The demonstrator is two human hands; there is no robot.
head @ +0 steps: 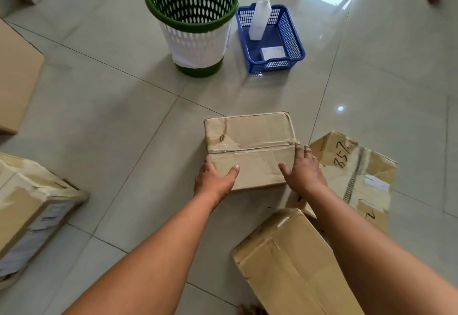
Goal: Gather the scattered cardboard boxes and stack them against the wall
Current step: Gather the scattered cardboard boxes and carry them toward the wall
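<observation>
Both hands are on the taped cardboard box in the middle of the tiled floor: the left hand clasps its near-left corner with the thumb lying on top, and the right hand lies against its right side with fingers nearly straight, a loose, uncurled grip. A flattened box with writing lies just beside it on the right, another box nearer the person. Beyond stand a green wastebasket and a blue basket.
</observation>
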